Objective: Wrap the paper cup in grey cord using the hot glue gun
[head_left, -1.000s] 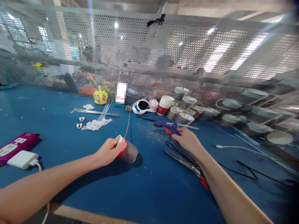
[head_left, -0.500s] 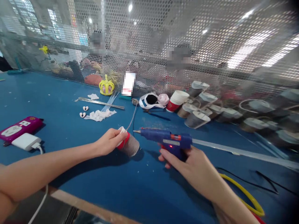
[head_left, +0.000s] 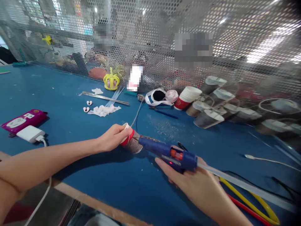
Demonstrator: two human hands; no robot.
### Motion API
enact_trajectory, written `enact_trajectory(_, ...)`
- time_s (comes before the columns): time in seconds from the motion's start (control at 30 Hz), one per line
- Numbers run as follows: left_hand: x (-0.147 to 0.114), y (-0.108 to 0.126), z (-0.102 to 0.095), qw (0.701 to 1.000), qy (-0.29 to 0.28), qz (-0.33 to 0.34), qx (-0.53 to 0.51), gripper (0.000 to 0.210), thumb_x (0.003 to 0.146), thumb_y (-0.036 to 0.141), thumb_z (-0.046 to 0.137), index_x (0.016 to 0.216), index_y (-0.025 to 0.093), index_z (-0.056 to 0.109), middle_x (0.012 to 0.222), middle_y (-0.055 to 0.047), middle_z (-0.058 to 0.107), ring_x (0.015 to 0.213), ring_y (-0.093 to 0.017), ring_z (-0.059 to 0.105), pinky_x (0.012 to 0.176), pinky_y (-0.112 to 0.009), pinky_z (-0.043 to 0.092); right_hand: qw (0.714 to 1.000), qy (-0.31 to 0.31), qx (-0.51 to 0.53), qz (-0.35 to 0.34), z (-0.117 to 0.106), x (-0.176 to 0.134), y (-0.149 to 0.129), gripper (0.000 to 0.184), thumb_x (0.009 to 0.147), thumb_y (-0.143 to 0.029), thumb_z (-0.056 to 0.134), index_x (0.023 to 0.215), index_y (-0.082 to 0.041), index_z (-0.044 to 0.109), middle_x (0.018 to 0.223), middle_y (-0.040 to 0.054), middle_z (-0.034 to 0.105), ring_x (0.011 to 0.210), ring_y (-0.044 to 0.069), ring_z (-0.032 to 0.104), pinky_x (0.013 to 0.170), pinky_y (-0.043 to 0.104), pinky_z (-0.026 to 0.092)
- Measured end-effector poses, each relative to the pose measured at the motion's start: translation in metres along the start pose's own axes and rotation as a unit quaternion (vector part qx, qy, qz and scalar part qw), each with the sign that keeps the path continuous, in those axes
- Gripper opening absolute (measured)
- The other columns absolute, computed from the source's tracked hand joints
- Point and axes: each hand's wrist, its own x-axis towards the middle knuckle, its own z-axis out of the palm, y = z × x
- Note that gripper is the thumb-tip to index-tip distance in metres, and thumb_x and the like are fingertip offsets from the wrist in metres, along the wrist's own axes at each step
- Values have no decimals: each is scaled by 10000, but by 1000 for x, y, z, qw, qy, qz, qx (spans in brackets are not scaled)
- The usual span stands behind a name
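paper cup [head_left: 134,146], tilted over the counter [head_left: 141,194], is pinched at its rim by the left hand [head_left: 114,137], which covers part of it. the right hand [head_left: 190,182] grips a blue glue gun [head_left: 162,148]; whether its nozzle [head_left: 136,138] touches the cup is hard to make out.

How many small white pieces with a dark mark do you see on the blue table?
2. The farther piece lies beyond the left end of the crumpled white material; the nearer piece lies beside that end, on its left. Others might hide beneath the material.
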Motion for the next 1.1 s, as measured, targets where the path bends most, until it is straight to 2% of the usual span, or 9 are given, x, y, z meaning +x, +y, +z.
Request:
enact_trajectory(0.13, 0, 1, 0, 1000, -15, 8, -7, 323, 797, 303, 409, 711, 101, 646, 664, -4, 650, 598, -103, 547, 576, -192, 415, 1000, -16, -4, -17, 4, -2, 3, 199, 740, -349, 515, 589, -228, 467, 532, -33, 493, 460, 113, 461, 417, 212, 397)
enact_trajectory(0.47, 1, -2, 0, 1000, -4, -3, -25, 352, 794, 350, 423, 667, 93, 627, 642, -17, 649, 587, -112, 556, 569, -197, 424, 993, 3, -83, -86, 4, -4, -1, 143, 751, -309, 534, 636, -226, 552, 508, -33, 508, 449, 107, 457, 424, 211, 378)
enact_trajectory(0.6, 2, -4, -1, 1000, -2, 0, -15, 324, 792, 329, 430, 707, 98, 642, 657, -5, 651, 599, -108, 556, 571, -187, 420, 992, 20, -98, -74, 3, -4, 0, 136, 745, -325, 538, 654, -225, 554, 495, -40, 507, 429, 109, 451, 413, 216, 363)
enact_trajectory(0.77, 2, -5, -1, 1000, -7, 2, -19, 368, 808, 347, 405, 664, 93, 629, 641, -17, 651, 583, -110, 559, 567, -195, 427, 992, 2, -95, -85, 4, -7, 0, 179, 765, -328, 514, 620, -224, 530, 506, -34, 518, 449, 111, 472, 433, 215, 374)
enact_trajectory(0.93, 1, -4, -1, 1000, -4, 5, -9, 334, 799, 328, 420, 696, 95, 635, 664, -18, 651, 591, -107, 552, 574, -196, 423, 989, 11, -113, -90, 3, -8, 2, 180, 765, -332, 517, 618, -228, 507, 512, -32, 519, 440, 111, 469, 428, 222, 373)
enact_trajectory(1.1, 0, -4, -1, 1000, -2, 15, 17, 387, 815, 363, 394, 641, 97, 615, 617, -5, 630, 563, -95, 528, 578, -193, 412, 992, 4, -93, -90, 5, -7, 3, 184, 762, -322, 518, 603, -229, 511, 506, -33, 505, 441, 109, 459, 433, 219, 385)
